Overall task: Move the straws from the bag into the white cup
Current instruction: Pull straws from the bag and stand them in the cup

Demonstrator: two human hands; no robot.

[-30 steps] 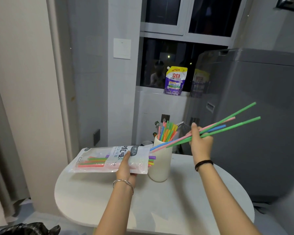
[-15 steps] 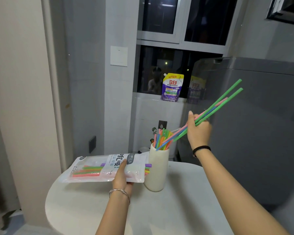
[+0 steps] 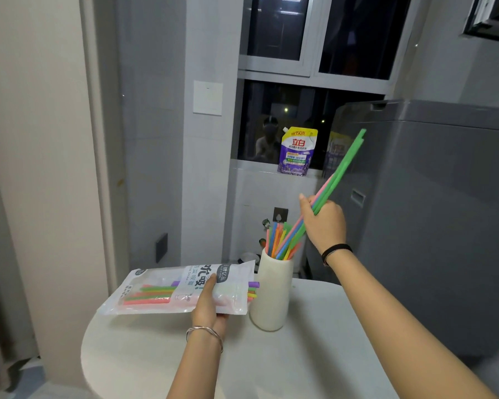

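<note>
My left hand (image 3: 206,305) grips a clear plastic straw bag (image 3: 162,289) held flat just above the table, its open end pointing right with several straw tips poking out beside the white cup (image 3: 272,295). The cup stands upright on the table and holds several coloured straws. My right hand (image 3: 324,223) is above and right of the cup, shut on a bundle of long straws (image 3: 340,171), green, pink and blue. The bundle tilts steeply, with its lower ends at the cup's mouth among the straws there.
The round white table (image 3: 162,355) carries the cup. A large grey appliance (image 3: 432,220) stands close on the right. A purple detergent pouch (image 3: 297,151) sits on the window sill behind. The wall and a curtain are on the left.
My right hand has swung the straw bundle from nearly level to steeply tilted and lowered its ends into the cup's mouth. The left hand and bag have stayed beside the cup.
</note>
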